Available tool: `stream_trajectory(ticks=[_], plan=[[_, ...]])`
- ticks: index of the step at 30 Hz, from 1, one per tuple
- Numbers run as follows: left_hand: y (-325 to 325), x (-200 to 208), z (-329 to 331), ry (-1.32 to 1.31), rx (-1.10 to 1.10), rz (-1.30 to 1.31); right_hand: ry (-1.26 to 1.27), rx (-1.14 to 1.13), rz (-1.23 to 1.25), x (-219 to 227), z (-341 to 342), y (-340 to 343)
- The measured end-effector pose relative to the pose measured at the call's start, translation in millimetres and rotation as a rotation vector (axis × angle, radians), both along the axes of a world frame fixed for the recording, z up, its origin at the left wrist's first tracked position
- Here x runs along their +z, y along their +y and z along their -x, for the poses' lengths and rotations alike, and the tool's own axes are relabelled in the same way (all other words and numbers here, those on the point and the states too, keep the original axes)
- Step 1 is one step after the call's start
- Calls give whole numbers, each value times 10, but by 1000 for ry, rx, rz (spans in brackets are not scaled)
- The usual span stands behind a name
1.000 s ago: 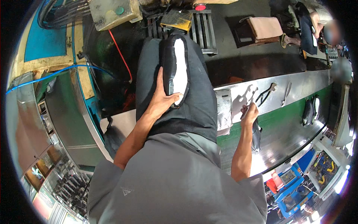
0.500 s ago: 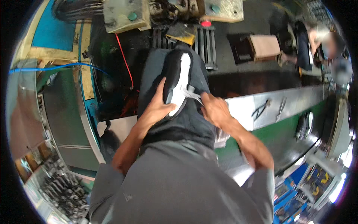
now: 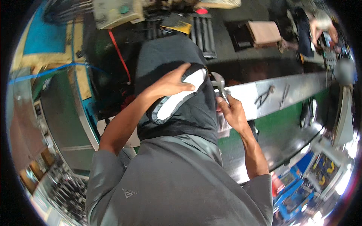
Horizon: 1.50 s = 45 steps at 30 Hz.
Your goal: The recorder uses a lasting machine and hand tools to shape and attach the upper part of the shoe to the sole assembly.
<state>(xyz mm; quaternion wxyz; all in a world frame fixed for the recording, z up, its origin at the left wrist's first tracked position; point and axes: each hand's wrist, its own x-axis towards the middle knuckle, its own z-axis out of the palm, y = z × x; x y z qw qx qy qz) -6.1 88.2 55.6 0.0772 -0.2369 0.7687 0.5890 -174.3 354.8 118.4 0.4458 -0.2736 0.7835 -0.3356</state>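
Note:
A black shoe upper with a white underside (image 3: 169, 107) lies bottom-up across my lap, slanting from lower left to upper right. My left hand (image 3: 169, 83) is closed across its middle, with the thumb pressed on the white surface and the fingers over the far edge. To the right of the shoe, my right hand (image 3: 234, 113) grips silver lasting pincers (image 3: 219, 82) by the handle end. Their curved head points up and away, slightly apart from the shoe's edge. The handles are mostly hidden in my fingers.
On the metal bench (image 3: 241, 94) at the right lie black-handled pliers (image 3: 265, 96) and a slim metal tool (image 3: 284, 95). Beyond stand black-and-white shoes (image 3: 309, 114). A machine (image 3: 117, 13) is ahead, a red cord (image 3: 120, 56) left of my legs. Another person (image 3: 318, 26) works at the far right.
The shoe has turned clockwise from nearly straight ahead to a slant. My left hand has shifted across its middle. The pincers have come off the shoe and moved right with my right hand.

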Motion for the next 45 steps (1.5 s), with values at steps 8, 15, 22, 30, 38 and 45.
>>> stream_trajectory(ticks=[8,15,22,30,38,45], plan=[[226,520,-467,-32,-52,16,87,398,-11,372,-178,-52],[297,521,-483,-52,111,-30,230,494,57,354,-304,-240],[352,437,-461,7,157,97,304,583,14,330,-286,-374],[374,359,-444,60,180,232,600,634,84,352,-265,-442],[296,683,-55,69,28,687,452,616,10,373,152,-175],[81,705,-110,-164,-265,827,467,601,-75,161,-122,-339]])
